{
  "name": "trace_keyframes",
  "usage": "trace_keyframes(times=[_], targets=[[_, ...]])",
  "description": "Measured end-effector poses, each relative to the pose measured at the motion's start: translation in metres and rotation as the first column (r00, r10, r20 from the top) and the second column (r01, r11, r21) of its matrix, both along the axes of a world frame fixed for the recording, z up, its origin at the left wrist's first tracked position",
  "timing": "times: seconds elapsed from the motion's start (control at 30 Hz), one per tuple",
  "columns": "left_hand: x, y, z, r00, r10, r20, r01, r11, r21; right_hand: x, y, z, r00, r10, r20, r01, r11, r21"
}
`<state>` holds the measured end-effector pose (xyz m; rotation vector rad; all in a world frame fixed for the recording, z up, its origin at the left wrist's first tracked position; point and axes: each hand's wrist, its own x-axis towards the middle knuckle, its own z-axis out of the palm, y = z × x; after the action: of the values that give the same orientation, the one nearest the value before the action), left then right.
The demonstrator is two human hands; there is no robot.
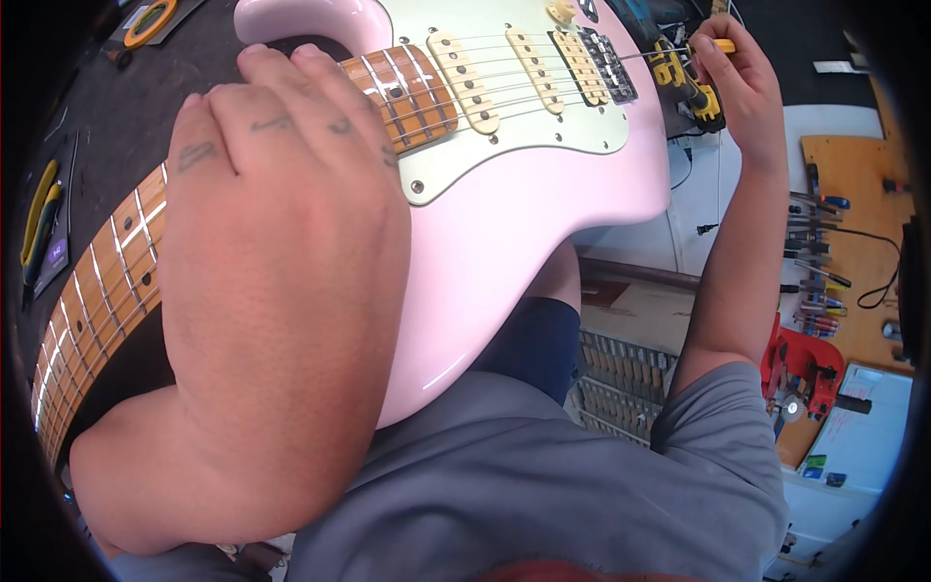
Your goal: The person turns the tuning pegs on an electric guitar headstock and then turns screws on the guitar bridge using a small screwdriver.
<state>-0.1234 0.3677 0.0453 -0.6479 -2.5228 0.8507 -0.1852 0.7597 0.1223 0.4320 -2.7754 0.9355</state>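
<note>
A pale pink electric guitar (465,262) with a mint-white pickguard (533,141) and a maple fretboard (126,238) lies across my lap and the bench edge. My left hand (281,184) lies back-up over the upper frets near the body, its fingers wrapped over the neck and strings. The thumb is hidden. At the far right end of the guitar, my right hand (742,92) pinches the yellow handle of a thin screwdriver (722,46). Its shaft points left at the metal bridge (609,68), and the tip is too small to make out.
A yellow-and-black cordless drill (693,92) sits just beyond the bridge. Yellow-handled pliers (41,213) and orange-handled scissors (150,21) lie on the dark bench at left. On the right are a wooden board (853,194) with several tools and a red tool (810,359).
</note>
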Motion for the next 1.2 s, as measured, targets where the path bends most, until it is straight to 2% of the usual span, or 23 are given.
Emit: trace_keyframes(times=[0.17, 0.27, 0.37, 0.47, 0.57, 0.67, 0.73, 0.8, 0.87, 0.97, 1.07, 1.2], targets=[[0.0, 0.001, 0.001, 1.0, 0.008, 0.004, -0.008, 1.0, -0.014, 0.006, -0.002, 0.017, 1.0, -0.003, -0.011, 0.005, 0.984, 0.175], [0.0, 0.001, 0.001, 1.0, 0.006, 0.004, -0.006, 1.0, -0.019, 0.005, -0.002, 0.018, 0.997, -0.067, -0.034, 0.074, 0.963, 0.259], [0.0, -0.001, 0.0, 1.0, -0.003, -0.009, 0.003, 1.0, -0.02, 0.004, 0.001, 0.019, 0.994, -0.102, -0.034, 0.107, 0.95, 0.292], [-0.001, -0.001, 0.0, 1.0, -0.005, -0.011, 0.005, 1.0, -0.027, 0.008, -0.006, 0.022, 0.998, -0.002, -0.06, 0.017, 0.968, 0.25], [0.0, 0.0, 0.001, 1.0, 0.003, 0.004, -0.003, 1.0, -0.027, 0.009, -0.011, 0.03, 1.0, 0.006, -0.014, -0.001, 0.951, 0.308], [0.0, -0.001, 0.001, 1.0, -0.004, -0.005, 0.004, 0.999, -0.039, 0.005, -0.003, 0.033, 0.999, -0.047, 0.006, 0.042, 0.927, 0.373], [0.0, -0.001, 0.001, 1.0, -0.007, -0.011, 0.007, 0.999, -0.041, 0.016, -0.057, 0.021, 0.983, -0.038, -0.179, 0.114, 0.894, 0.433], [0.0, -0.001, 0.001, 1.0, -0.004, -0.004, 0.004, 0.999, -0.031, 0.017, -0.076, 0.024, 0.971, -0.106, -0.215, 0.195, 0.87, 0.453], [0.0, 0.0, 0.001, 1.0, -0.001, 0.002, 0.001, 1.0, -0.014, 0.009, -0.066, 0.034, 0.96, -0.26, -0.103, 0.278, 0.848, 0.451], [0.0, -0.001, -0.001, 1.0, -0.014, -0.017, 0.014, 1.0, 0.009, 0.002, -0.043, 0.022, 0.988, -0.157, 0.007, 0.154, 0.977, 0.144], [0.0, -0.003, -0.003, 0.999, -0.032, -0.03, 0.032, 0.999, 0.021, 0.004, -0.025, 0.008, 0.999, 0.036, 0.028, -0.032, 0.992, -0.123], [-0.001, -0.003, -0.004, 0.999, -0.027, -0.03, 0.028, 0.999, 0.025, 0.005, -0.012, -0.016, 0.993, -0.068, -0.092, 0.036, 0.95, -0.31]])
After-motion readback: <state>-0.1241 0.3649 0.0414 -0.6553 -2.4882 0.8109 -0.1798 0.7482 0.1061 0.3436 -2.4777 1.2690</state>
